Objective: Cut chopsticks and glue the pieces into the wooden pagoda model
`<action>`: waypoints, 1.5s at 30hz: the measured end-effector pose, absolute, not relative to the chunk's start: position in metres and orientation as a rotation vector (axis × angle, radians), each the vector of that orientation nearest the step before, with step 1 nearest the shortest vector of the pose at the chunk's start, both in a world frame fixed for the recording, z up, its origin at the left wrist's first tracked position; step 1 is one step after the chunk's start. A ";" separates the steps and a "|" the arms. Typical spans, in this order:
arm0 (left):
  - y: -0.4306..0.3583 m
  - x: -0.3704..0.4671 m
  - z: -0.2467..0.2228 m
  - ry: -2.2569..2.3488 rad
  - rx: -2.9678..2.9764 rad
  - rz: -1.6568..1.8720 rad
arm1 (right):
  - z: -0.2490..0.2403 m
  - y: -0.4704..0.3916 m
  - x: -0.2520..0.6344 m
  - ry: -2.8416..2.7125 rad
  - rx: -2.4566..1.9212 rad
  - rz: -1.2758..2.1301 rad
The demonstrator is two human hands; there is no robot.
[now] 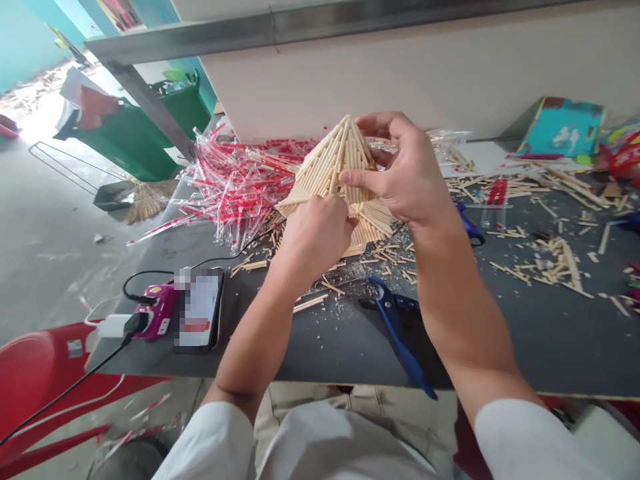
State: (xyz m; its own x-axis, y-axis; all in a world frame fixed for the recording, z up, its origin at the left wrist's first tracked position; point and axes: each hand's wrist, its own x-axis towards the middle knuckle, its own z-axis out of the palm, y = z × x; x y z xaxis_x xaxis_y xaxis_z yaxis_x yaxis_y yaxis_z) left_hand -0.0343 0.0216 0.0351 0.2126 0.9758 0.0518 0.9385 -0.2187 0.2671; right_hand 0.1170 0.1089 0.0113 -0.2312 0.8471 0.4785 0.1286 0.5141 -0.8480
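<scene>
A small model built of pale wooden sticks (320, 163), with a pointed roof and flared lower eaves, is tilted above the table in front of me. My right hand (407, 167) grips its roof from the right, thumb on the near face and fingers curled round the far edge. Against the lower front of the model, my left hand (320, 230) is closed with its knuckles up; the back of the hand hides whatever its fingers hold. Below the hands, a blue-handled cutter (397, 333) lies on the dark table (330, 360) among loose stick pieces.
Clear-and-red plastic wrappers (235, 180) are heaped at the back left. A phone (200, 310) and a purple power strip (157, 310) with cables lie at left. Cut sticks (565, 260) scatter across the right, before a teal board (563, 130). Green bins (120, 140) stand beyond the table.
</scene>
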 end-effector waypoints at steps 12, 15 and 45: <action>0.023 -0.029 0.033 1.926 2.294 0.420 | 0.012 0.108 0.118 -1.695 -0.820 0.811; 0.022 -0.029 0.033 1.913 2.283 0.406 | 0.010 0.109 0.118 -1.684 -0.811 0.841; 0.021 -0.028 0.032 1.895 2.303 0.385 | 0.008 0.122 0.111 -1.694 -0.894 0.780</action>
State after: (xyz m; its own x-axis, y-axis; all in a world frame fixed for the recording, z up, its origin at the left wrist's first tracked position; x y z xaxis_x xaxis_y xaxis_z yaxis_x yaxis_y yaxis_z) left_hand -0.0283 0.0212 0.0318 0.1769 0.9780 0.1107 0.9436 -0.2005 0.2636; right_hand 0.1107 0.1218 0.0076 -0.2013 0.8545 0.4789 0.1919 0.5138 -0.8362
